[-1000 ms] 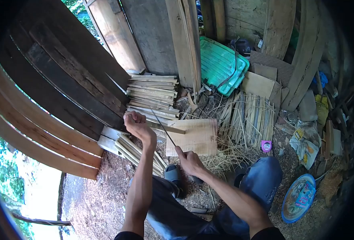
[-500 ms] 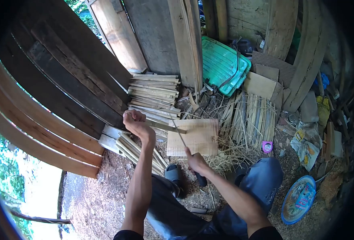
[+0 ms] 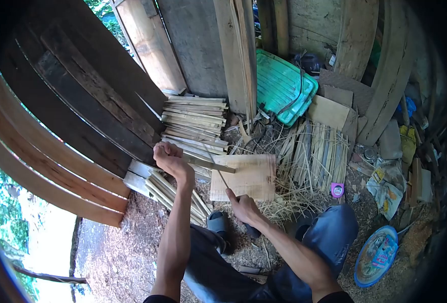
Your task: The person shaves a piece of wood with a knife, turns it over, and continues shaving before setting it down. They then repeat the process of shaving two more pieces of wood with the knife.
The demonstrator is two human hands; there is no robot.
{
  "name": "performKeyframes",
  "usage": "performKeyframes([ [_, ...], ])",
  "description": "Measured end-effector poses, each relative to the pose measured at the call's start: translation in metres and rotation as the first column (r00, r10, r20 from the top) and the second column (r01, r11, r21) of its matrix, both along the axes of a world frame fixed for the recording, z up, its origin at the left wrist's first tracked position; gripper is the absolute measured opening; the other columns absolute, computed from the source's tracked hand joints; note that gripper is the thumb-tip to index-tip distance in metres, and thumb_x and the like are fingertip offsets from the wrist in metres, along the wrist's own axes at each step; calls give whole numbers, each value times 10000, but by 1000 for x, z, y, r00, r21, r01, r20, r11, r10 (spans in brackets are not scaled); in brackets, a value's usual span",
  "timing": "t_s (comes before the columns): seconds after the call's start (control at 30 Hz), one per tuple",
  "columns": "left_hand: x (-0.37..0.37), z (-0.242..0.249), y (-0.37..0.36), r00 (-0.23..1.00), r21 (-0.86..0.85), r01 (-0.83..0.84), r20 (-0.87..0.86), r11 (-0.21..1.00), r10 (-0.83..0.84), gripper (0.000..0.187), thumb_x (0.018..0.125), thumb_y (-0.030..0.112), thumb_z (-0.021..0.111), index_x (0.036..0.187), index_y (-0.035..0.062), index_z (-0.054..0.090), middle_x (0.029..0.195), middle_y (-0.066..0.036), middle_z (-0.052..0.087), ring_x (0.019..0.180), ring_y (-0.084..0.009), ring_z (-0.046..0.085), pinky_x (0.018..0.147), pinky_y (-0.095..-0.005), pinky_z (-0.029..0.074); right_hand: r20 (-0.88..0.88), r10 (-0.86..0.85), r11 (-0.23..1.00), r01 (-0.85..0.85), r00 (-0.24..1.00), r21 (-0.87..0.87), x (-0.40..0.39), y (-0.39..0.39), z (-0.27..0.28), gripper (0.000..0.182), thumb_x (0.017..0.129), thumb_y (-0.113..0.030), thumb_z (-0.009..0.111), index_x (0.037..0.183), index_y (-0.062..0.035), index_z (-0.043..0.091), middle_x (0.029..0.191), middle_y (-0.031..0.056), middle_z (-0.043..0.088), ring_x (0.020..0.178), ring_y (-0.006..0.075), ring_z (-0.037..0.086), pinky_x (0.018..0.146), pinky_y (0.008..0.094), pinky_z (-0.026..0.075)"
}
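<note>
clenching the left hand [image 3: 169,155] round one end of a wooden strip [image 3: 200,161], between nine and ten o'clock of the flat wooden board [image 3: 257,179]; pointing the free end of that strip between three and four o'clock, over the board, just short of its middle. grasping a knife [image 3: 223,179] in the right hand [image 3: 243,208], at six o'clock of the board, with the blade aimed toward eleven o'clock and crossing the strip in view; cannot tell whether touching it.

compared with half a second ago, swung back toward nine o'clock with the right hand, shifting the crossing from near the free end to closer to the left hand, while keeping the strip nearly in place. likely, then, working the blade up and down the strip, and not yet done with it.

with stacked strips [image 3: 193,118] around eleven o'clock of the board, and a pink tape measure [image 3: 337,190] near three.
</note>
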State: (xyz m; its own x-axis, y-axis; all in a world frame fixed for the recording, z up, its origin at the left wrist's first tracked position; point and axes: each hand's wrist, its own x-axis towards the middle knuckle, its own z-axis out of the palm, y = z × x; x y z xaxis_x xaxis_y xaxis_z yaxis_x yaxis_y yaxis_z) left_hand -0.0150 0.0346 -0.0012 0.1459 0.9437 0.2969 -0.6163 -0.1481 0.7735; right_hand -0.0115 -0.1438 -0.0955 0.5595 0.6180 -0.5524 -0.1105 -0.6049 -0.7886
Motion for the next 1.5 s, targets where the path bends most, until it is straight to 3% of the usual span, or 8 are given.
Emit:
performKeyframes([
  [0.1,1,3,-5,1000,36,-7,13,999,6,309,892,303,325,652,110,306,570,17,260,494,-71,194,443,-238,170,204,-35,998,44,978,-40,4,2,-67,654,907,-578,336,564,-31,442,458,60,462,420,168,506,394,338,429],
  [0.17,-1,4,-1,999,18,-39,35,999,38,306,893,299,324,654,109,306,574,14,270,495,-75,201,443,-237,171,-392,-215,976,216,895,-43,15,-12,-67,646,910,-566,346,572,-25,450,487,70,478,410,160,480,373,326,399],
  [0.43,1,1,2,996,25,89,12,996,-89,300,855,334,368,659,114,311,579,10,285,485,-91,211,445,-254,176,348,-66,998,59,935,31,7,-3,-97,662,908,-556,371,558,-1,458,462,84,472,366,184,471,366,336,401],
  [0.5,0,-1,6,995,15,93,40,996,-94,295,851,331,374,661,113,316,575,11,284,485,-93,209,447,-254,176,-408,-286,958,274,867,-88,16,-15,-89,671,907,-562,362,553,-5,482,474,89,495,367,203,479,379,344,397],
  [0.57,0,-4,9,990,17,133,35,991,-134,291,851,332,372,668,111,321,575,12,284,485,-94,210,449,-252,177,-73,-167,980,157,983,-121,20,-21,-92,663,911,-546,372,546,-3,482,463,93,490,356,204,469,373,345,386],
  [1.2,8,0,1,956,-31,225,200,974,-215,321,874,374,477,734,92,414,678,-7,368,620,-109,345,579,-250,286,110,-87,941,46,990,334,-13,21,-23,790,877,-659,249,483,-9,467,471,130,511,425,227,539,459,400,450],
  [1.4,-4,-2,10,961,-51,188,215,981,-173,313,883,366,470,734,101,393,672,3,367,611,-95,348,564,-250,291,-188,-72,982,103,980,160,-17,19,17,746,888,-628,294,559,17,473,509,121,511,362,170,477,365,331,403],
  [1.5,0,0,-5,953,13,197,232,980,-195,282,899,329,459,743,101,403,677,3,375,614,-100,355,574,-256,298,118,-51,964,17,992,267,-17,20,12,740,887,-630,291,564,7,486,488,98,508,380,176,500,381,339,419],
])
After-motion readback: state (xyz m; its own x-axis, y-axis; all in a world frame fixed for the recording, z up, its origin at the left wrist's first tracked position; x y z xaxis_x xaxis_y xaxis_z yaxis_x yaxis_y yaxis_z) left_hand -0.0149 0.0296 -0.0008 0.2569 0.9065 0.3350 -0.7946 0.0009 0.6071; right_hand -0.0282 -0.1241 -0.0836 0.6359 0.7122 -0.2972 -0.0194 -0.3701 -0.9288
